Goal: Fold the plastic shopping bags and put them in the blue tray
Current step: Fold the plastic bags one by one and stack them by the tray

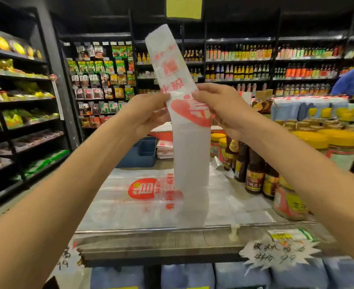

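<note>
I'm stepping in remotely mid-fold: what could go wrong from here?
1. The folded bag is held in the air only at its middle by the left hand and right hand; the loose ends may unfold.
2. Its hanging end could brush the sauce bottles nearby on the way to the blue tray.

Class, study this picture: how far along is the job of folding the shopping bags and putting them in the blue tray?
Done: the held bag is already a narrow lengthwise strip. In hand: the left hand and right hand pinch it mid-air, upright over the table. Left: folding it down and placing it in the blue tray; another bag lies flat, unfolded. The tray's contents cannot be seen.
</note>
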